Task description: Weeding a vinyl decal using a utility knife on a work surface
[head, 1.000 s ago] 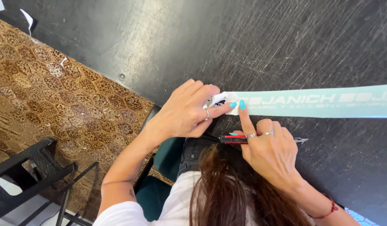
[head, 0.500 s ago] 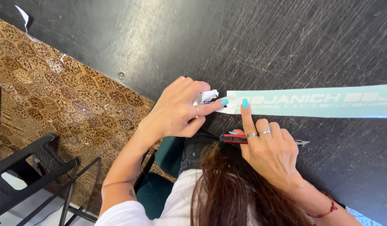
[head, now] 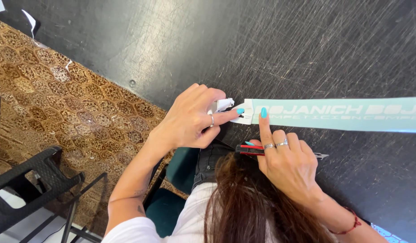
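Item: pale teal vinyl strip, lying flat on the black scratched desk, running from frame centre out past the right edge; no lettering recorded. Left hand: yours, at frame centre, thumb and fingers pinched on a small white curl of backing paper at the strip's left end, index finger laid along that corner. Right hand: lower centre-right, index fingertip pressed down on the strip just beside its left end, the remaining fingers closed around a red-and-black craft knife whose metal tip shows past the knuckles, off the strip. Handling note: keep your pressing finger close to the peel line and draw the backing low and slowly, so the film should neither stretch nor lift; judge the blade best kept pointed away from the strip. Surroundings: brown honeycomb-patterned floor at left; black chair frame at lower left; white paper scraps at upper left. Obstructions: your long hair hangs in the lower centre, hiding the desk edge and part of the right wrist; nothing lies across the strip itself.
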